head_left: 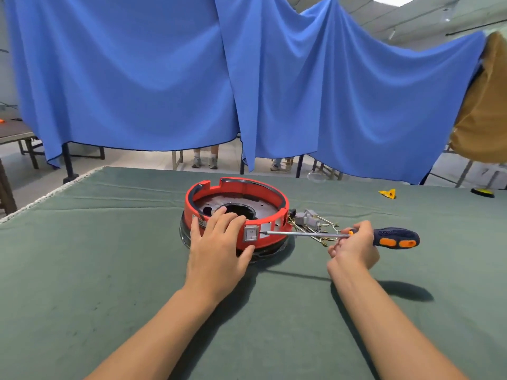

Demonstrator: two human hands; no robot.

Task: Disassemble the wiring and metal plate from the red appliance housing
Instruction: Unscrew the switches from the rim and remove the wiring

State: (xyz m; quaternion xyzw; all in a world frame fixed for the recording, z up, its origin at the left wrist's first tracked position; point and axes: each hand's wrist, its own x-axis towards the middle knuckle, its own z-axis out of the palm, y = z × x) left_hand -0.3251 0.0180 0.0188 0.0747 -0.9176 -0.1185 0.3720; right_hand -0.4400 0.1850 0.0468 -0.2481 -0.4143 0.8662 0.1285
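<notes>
The round red appliance housing (274, 196) sits mid-table on the green cloth, with a dark metal plate (260, 207) inside it. A white rocker switch (251, 233) shows on its near wall. My left hand (219, 239) rests over the near rim, fingers curled onto the plate and thumb against the wall. My right hand (354, 248) grips a screwdriver (395, 237) with a blue and orange handle; its shaft runs left and the tip meets the wall beside the switch. A bundle of wiring (315, 223) with grey connectors and brass terminals lies just right of the housing.
A green cloth (109, 270) covers the table. A yellow scrap (387, 193) and a dark round object (482, 192) lie at the far right edge. Blue sheets (164, 78) hang behind the table, with people's feet and table legs below them.
</notes>
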